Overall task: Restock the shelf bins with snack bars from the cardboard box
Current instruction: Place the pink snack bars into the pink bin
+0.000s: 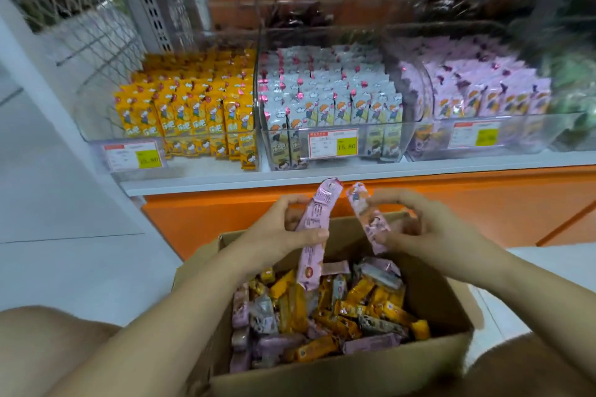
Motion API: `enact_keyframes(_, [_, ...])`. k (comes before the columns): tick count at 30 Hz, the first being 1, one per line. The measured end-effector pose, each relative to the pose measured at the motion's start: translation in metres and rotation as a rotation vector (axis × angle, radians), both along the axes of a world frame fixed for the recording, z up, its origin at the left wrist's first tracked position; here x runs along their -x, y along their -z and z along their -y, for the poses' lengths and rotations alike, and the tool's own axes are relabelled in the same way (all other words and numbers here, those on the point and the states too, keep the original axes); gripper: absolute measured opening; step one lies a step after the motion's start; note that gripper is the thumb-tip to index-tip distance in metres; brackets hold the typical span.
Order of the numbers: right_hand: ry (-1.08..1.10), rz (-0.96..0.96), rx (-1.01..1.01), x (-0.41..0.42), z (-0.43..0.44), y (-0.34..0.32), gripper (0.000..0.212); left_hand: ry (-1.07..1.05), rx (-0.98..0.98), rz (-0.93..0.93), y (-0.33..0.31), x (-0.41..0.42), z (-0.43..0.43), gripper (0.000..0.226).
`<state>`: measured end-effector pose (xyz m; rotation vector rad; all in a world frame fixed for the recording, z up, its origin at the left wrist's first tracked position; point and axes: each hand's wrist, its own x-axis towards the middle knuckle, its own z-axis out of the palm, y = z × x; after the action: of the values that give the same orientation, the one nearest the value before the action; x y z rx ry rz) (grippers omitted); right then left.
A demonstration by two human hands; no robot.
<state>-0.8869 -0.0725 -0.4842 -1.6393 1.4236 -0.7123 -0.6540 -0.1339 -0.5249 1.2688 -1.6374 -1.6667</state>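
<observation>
An open cardboard box (pixel 338 374) sits between my knees, holding several loose yellow, pink and grey snack bars (pixel 325 316). Above it my left hand (pixel 283 229) grips a long pink snack bar (pixel 314 235), held upright with its back label facing me. My right hand (pixel 429 226) pinches a second pink snack bar (pixel 367 219) beside the first. On the shelf ahead stand three clear bins: a yellow-bar bin (pixel 96 151) at left, a grey-bar bin (pixel 380 145) in the middle, and a pink-bar bin (pixel 522 135) at right.
Price tags (pixel 333 145) hang on the bin fronts. An orange shelf base (pixel 451 213) runs below the white shelf edge. A wire mesh divider (pixel 96 32) stands at the left. Another bin with green packs (pixel 574 80) is at far right. My knees flank the box.
</observation>
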Motion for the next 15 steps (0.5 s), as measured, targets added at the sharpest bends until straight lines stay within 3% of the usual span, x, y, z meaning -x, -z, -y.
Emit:
enact_keyframes(7, [0.129, 0.354, 0.015, -0.015, -0.003, -0.018, 0.044, -0.020, 0.119, -0.127, -0.052, 0.003, 0.004, 0.061])
enact_keyframes(12, [0.219, 0.360, 0.083, -0.018, 0.017, -0.033, 0.060, -0.076, 0.233, -0.160, -0.073, -0.004, 0.028, 0.049])
enact_keyframes(15, [0.276, 0.339, 0.166, -0.021, 0.037, -0.053, 0.060, -0.135, 0.261, -0.216, -0.082, -0.011, 0.043, 0.061])
